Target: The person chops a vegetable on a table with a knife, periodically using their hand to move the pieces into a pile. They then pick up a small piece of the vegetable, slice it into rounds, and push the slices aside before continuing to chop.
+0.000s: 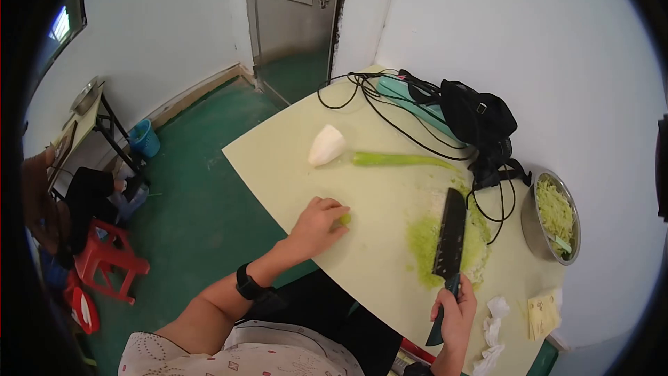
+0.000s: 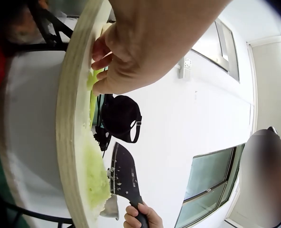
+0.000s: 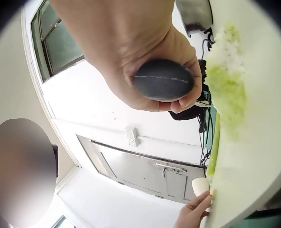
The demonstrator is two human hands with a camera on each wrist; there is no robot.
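Observation:
My right hand (image 1: pixel 456 310) grips a kitchen knife (image 1: pixel 451 233) by its dark handle, the broad black blade pointing away from me with pale bits stuck to it. In the right wrist view the rounded handle end (image 3: pixel 164 80) fills the fist. Near the table's front edge, my left hand (image 1: pixel 320 226) pinches a small green vegetable piece (image 1: pixel 344 218), mostly hidden by the fingers. Beyond it are a peeled white vegetable chunk (image 1: pixel 327 145) and a long green stalk (image 1: pixel 400 159). Beside and under the blade spreads a patch of fine green and white chopped bits (image 1: pixel 424 240).
On the pale table (image 1: pixel 278 160), a metal bowl (image 1: pixel 532 226) of green shreds stands at the right, near a crumpled tissue (image 1: pixel 492 334) and a yellow packet (image 1: pixel 544 315). A black bag (image 1: pixel 480 115) with loose cables lies at the back. A red stool (image 1: pixel 111 257) stands on the floor at left.

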